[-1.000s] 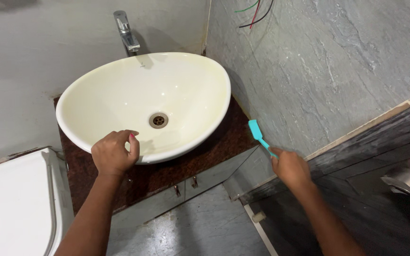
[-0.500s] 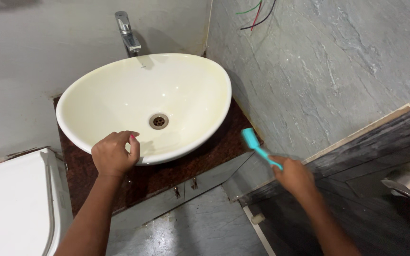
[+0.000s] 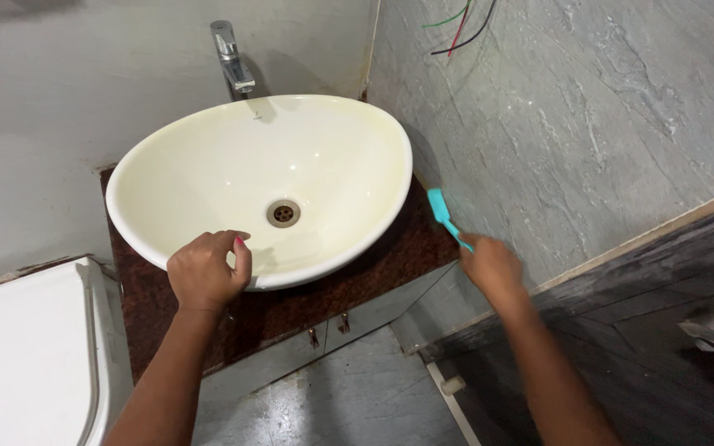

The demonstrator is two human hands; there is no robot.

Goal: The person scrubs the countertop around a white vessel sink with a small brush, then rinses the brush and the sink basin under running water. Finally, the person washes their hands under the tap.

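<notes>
The right hand (image 3: 489,266) holds the turquoise brush (image 3: 441,211), head up-left toward the wall.

Just one head cam, looking steeply down from close above: left hand (image 3: 206,271) on the basin (image 3: 208,165) rim, right hand (image 3: 489,264) off by the wall.

Basin bowl (image 3: 307,157): open, only the drain (image 3: 283,213) inside.
Right gap: narrow tabletop (image 3: 406,239) strip, basin to stone wall (image 3: 572,124).
Back: tap (image 3: 231,58) overhangs rim.
</notes>
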